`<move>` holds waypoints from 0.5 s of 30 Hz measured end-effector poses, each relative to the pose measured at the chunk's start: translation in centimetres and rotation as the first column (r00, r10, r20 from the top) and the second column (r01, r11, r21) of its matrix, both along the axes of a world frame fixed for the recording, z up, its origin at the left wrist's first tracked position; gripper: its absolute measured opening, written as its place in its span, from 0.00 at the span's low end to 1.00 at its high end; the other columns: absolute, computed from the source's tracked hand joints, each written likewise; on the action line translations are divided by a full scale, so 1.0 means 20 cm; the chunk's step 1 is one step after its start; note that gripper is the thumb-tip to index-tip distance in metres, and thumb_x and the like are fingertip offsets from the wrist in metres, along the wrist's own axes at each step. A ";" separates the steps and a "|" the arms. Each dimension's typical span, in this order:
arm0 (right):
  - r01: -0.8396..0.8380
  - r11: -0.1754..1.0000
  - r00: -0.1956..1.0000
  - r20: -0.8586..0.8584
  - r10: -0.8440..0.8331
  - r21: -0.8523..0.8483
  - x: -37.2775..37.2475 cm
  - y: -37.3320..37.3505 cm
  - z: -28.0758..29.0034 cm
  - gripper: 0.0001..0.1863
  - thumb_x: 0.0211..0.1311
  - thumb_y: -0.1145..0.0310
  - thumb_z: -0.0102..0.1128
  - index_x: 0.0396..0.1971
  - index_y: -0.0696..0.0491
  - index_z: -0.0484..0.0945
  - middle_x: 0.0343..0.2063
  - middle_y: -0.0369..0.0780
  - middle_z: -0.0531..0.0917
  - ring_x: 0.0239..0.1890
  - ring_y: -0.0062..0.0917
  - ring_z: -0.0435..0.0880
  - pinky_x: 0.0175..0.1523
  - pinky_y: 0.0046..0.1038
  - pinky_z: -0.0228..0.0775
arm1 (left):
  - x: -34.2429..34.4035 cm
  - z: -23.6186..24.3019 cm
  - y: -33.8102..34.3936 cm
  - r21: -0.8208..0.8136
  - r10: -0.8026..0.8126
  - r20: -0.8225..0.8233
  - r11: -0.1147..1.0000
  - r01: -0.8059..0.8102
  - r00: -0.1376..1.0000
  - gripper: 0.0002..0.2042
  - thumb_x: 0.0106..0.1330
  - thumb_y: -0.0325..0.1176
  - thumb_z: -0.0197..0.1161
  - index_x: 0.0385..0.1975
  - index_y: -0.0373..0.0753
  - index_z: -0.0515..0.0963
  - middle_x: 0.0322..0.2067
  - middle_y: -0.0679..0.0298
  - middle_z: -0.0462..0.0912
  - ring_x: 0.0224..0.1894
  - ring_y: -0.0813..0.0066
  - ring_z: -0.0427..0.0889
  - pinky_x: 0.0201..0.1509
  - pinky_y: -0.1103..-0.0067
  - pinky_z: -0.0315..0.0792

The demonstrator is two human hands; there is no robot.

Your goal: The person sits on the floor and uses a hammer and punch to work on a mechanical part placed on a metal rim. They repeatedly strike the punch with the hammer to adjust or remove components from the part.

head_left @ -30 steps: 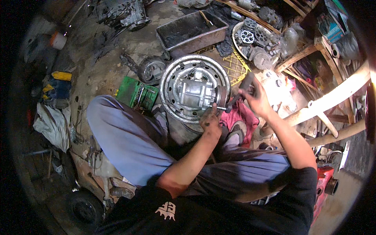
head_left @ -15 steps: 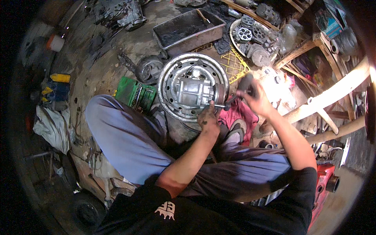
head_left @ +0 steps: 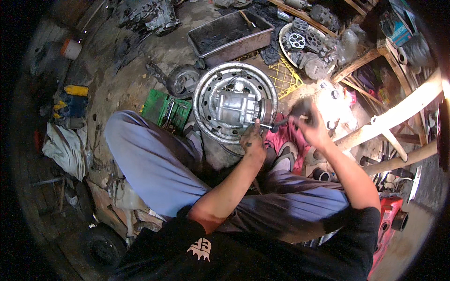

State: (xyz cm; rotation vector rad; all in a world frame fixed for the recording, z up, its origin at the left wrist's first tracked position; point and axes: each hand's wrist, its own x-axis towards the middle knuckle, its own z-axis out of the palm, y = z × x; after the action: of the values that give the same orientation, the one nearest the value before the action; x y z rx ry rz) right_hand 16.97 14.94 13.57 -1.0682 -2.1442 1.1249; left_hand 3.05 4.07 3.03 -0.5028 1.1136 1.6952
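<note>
A silvery finned compressor point(head_left: 234, 107) with a grooved pulley point(head_left: 266, 111) lies on its side across a steel wheel rim point(head_left: 199, 100) in front of me. My left hand point(head_left: 253, 140), dark with grease, grips the shaft of a cranked socket wrench point(head_left: 268, 125) low beside the pulley. The wrench's socket end meets the compressor's lower right edge; the exact contact is hidden. On the wrench's bent outer end is my right hand point(head_left: 311, 124), smeared by motion, its fingers seeming to curl round the handle. Pink cloth point(head_left: 276, 136) lies below the wrench, near my shoe.
A green socket case point(head_left: 157, 108) lies open left of the rim. Beyond stand a dark rectangular tub point(head_left: 229, 55) and a round basin point(head_left: 283, 47) of metal parts. A yellow plastic grate point(head_left: 288, 82) lies between. White tubing point(head_left: 391, 110) and wooden framing point(head_left: 361, 65) crowd the right side.
My right hand has swung slightly right and down with the wrench's outer end. My left hand stays at the shaft. The whole view has shifted slightly.
</note>
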 end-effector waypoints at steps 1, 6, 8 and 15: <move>-0.181 0.981 0.983 0.022 0.180 0.071 0.05 -0.06 0.02 0.16 0.54 0.73 0.65 0.44 0.57 0.76 0.40 0.42 0.81 0.39 0.32 0.80 0.46 0.31 0.73 | 0.01 -0.06 0.01 -0.038 -0.029 -0.049 0.999 0.027 0.998 0.15 0.69 0.39 0.60 0.49 0.36 0.75 0.46 0.59 0.79 0.48 0.64 0.79 0.53 0.69 0.76; -0.669 0.717 0.740 0.263 0.619 0.195 0.15 -0.26 0.04 0.24 0.39 0.76 0.63 0.44 0.56 0.76 0.50 0.48 0.76 0.54 0.43 0.76 0.57 0.39 0.70 | 0.00 -0.21 0.00 -0.027 -0.180 0.063 0.983 0.182 0.982 0.19 0.69 0.48 0.59 0.49 0.40 0.76 0.44 0.60 0.81 0.45 0.65 0.80 0.50 0.66 0.74; -0.643 0.757 0.751 0.293 0.592 0.116 0.16 -0.22 -0.01 0.26 0.40 0.76 0.62 0.46 0.56 0.76 0.51 0.48 0.76 0.54 0.43 0.76 0.58 0.38 0.70 | -0.01 -0.22 0.00 -0.017 -0.228 0.107 0.973 0.231 0.968 0.20 0.68 0.51 0.58 0.49 0.42 0.76 0.43 0.60 0.81 0.43 0.65 0.80 0.49 0.65 0.73; -0.062 0.988 0.987 0.141 0.082 -0.143 -0.10 0.33 -0.08 0.20 0.56 0.68 0.70 0.44 0.62 0.73 0.40 0.44 0.82 0.37 0.26 0.84 0.42 0.29 0.76 | 0.00 0.03 0.02 -0.019 0.017 0.017 1.000 -0.017 1.000 0.17 0.67 0.34 0.63 0.49 0.27 0.75 0.48 0.54 0.79 0.47 0.61 0.80 0.52 0.71 0.78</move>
State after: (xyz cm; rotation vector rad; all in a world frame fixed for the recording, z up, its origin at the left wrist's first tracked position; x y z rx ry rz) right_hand 14.88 21.47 11.98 -1.1754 -2.2617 1.2803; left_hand 2.96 4.44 3.66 -0.5394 1.1168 1.6935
